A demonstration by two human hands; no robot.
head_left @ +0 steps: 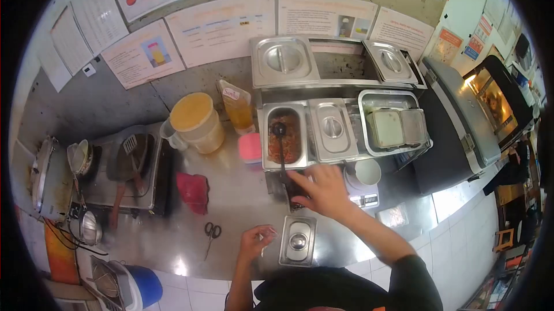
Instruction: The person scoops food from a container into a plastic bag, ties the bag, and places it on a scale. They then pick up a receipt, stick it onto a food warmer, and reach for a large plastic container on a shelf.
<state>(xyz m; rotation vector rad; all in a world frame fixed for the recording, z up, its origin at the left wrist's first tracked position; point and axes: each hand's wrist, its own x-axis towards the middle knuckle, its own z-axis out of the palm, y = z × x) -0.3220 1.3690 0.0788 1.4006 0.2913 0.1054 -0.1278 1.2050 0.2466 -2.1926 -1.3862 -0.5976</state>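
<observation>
My right hand (328, 191) reaches over the counter with thumb and index finger spread apart, above a small dark container (296, 194) that it partly covers. Just beyond the fingertips is the black handle of a ladle (280, 130). The ladle's head rests in a steel pan of reddish-brown food (292, 148). Low in the view, my left hand (257, 242) is curled near the counter's front edge, fingers pinched around something small and whitish or clear that I cannot make out. Between the hands lies a small steel pan lid (298, 242) with a round knob.
Scissors (211, 236) and a red cloth (193, 192) lie to the left. Behind them stand a lidded jug (199, 126), a sauce bottle (236, 106) and a pink-lidded tub (250, 147). A white bowl (365, 173) sits on a scale (365, 199) at right. Pans rest on a stove (156, 179).
</observation>
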